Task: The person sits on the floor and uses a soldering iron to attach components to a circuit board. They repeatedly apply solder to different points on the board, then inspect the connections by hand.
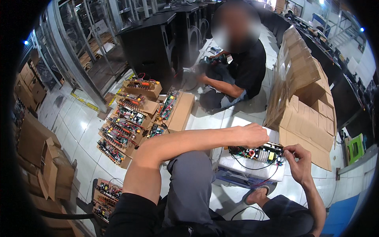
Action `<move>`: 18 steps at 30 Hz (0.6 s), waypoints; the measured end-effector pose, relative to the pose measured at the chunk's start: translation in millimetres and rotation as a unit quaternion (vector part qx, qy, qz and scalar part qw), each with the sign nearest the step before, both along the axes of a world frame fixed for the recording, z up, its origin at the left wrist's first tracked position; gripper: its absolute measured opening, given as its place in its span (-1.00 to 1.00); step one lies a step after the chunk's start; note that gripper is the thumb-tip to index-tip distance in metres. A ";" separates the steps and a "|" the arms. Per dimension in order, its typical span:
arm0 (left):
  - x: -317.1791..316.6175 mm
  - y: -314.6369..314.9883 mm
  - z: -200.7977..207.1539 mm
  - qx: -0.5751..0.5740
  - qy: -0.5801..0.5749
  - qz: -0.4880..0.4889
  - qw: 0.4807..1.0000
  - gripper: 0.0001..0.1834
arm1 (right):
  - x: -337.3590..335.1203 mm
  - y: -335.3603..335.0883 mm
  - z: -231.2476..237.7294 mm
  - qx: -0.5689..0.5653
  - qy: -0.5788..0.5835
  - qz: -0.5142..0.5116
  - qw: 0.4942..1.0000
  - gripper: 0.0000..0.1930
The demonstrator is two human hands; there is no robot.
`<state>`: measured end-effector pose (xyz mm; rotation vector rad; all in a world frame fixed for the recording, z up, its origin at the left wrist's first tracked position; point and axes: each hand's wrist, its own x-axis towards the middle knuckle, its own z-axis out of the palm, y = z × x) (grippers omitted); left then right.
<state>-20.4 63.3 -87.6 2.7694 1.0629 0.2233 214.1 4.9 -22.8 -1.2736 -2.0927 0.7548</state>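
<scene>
A green circuit board (258, 154) with coils, a yellow transformer and a metal strip along its far side lies on a white foam block (233, 166). My left hand (252, 135) reaches across from the left, closed at the board's far edge; what its fingers hold is hidden. At the board's right end, my right hand (298, 158) is closed in a pinch, on something too small to make out. Dark and red wires trail from the board over the foam. Under the foam sits a blue crate (233, 179).
Rows of circuit boards (122, 132) on cardboard boxes stand at the left. A co-worker (246, 67) sits ahead with a power drill (217, 59), beside black speaker cabinets (148, 43). At right is a large open carton (302, 130). More boards (106, 197) lie beside my left leg.
</scene>
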 end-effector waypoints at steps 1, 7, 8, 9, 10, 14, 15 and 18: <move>-0.3 -1.0 -0.3 -0.001 0.001 0.001 1.000 -0.79 | -1.4 -0.9 -0.7 -0.005 0.005 0.002 1.000 -0.89; -0.6 2.2 1.5 0.001 -0.003 0.000 1.000 -0.80 | 0.1 1.6 -4.3 0.000 -0.001 0.015 1.000 -0.89; -0.6 1.0 1.7 0.004 -0.003 0.003 1.000 -0.80 | 0.9 1.5 -5.2 0.000 -0.007 0.016 1.000 -0.88; 0.0 0.1 2.0 0.008 -0.003 0.006 1.000 -0.81 | 1.4 1.5 -5.9 0.000 -0.014 0.016 1.000 -0.88; 0.5 0.8 3.0 0.016 0.000 0.004 1.000 -0.81 | 1.0 1.5 -4.3 -0.009 -0.009 0.010 1.000 -0.88; 0.1 -0.8 2.5 0.031 0.004 0.003 1.000 -0.81 | -1.5 0.8 -2.8 -0.019 -0.003 0.010 1.000 -0.88; 0.4 -0.4 2.9 0.033 0.003 0.003 0.999 -0.81 | -1.0 1.2 -2.6 -0.011 -0.006 0.015 1.000 -0.88; 2.7 1.2 4.0 0.035 0.000 -0.004 0.999 -0.82 | -3.1 -0.1 -1.2 -0.029 0.005 0.005 1.000 -0.88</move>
